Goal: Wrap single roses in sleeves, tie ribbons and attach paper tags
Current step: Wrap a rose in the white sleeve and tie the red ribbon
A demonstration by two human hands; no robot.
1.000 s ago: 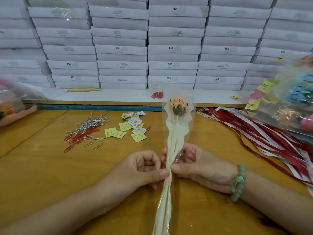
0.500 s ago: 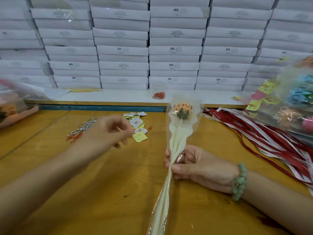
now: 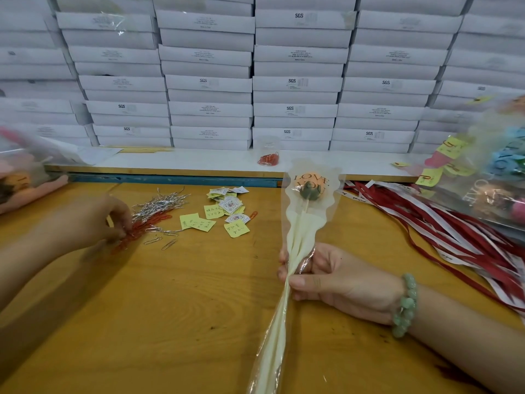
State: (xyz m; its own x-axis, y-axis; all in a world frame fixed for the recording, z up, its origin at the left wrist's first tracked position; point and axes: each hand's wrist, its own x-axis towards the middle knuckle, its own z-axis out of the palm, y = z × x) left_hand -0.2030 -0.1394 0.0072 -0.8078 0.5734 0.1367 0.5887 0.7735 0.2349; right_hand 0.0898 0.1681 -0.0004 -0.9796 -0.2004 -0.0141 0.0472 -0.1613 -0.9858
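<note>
The rose (image 3: pixel 310 186) sits inside a clear sleeve (image 3: pixel 301 231) with a cream lining, held above the wooden table (image 3: pixel 170 308) slightly right of centre. Its long axis runs from the near edge of the view up and away from the person. It leans a little to the right, so the orange bloom points toward the stacked white boxes (image 3: pixel 295 81) and the tail of the sleeve trails down toward the person's lap. The wide scalloped mouth of the sleeve is at the far end (the print across it reads LOVE YOU), and the wrap narrows into a twisted neck lower down. The right hand (image 3: pixel 335 280), which wears a green bead bracelet (image 3: pixel 406 305), grips that neck. Its thumb is pressed flat across the front and its fingers are curled round behind, so the film is bunched tightly about the stem. The left hand (image 3: pixel 96 220) is well apart from it, out at the left over the heap of paper clips (image 3: pixel 153 209). Its fingertips are drawn together down among the red ones, but it is blurred, and whether they actually pinch a clip cannot be told. Yellow and white paper tags (image 3: pixel 227 211) lie scattered between the clips and the sleeve. Red and white ribbons (image 3: pixel 454 231) fan across the table to the right of the rose, partly under a clear bag of wrapped roses (image 3: pixel 488 177).
</note>
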